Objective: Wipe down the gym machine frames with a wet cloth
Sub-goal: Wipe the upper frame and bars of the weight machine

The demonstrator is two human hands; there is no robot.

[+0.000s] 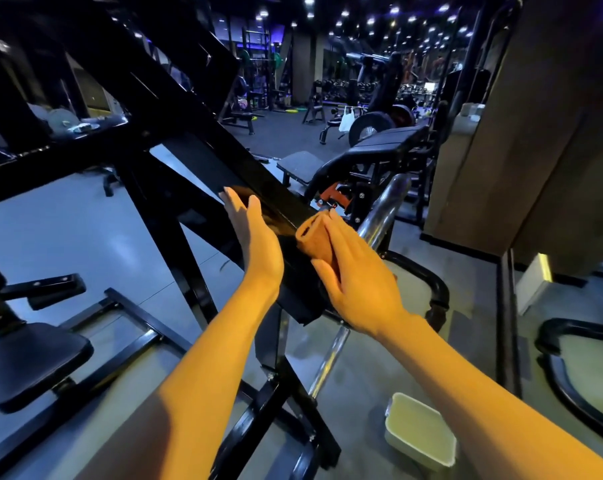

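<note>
A black sloping frame beam (223, 168) of a gym machine runs from the upper left down to the middle of the view. A folded orange-brown cloth (315, 233) lies on the beam's lower stretch. My right hand (358, 275) presses flat on the cloth with straight fingers, thumb at the cloth's left edge. My left hand (255, 237) rests against the beam's left side just above the cloth, fingers straight and pointing up along the beam.
A rectangular tub (419, 431) with pale liquid stands on the floor at the lower right. A chrome bar (384, 209) rises behind the cloth. A black padded seat (33, 358) sits at the left, a bench (390, 143) beyond, a wall panel (535, 133) at the right.
</note>
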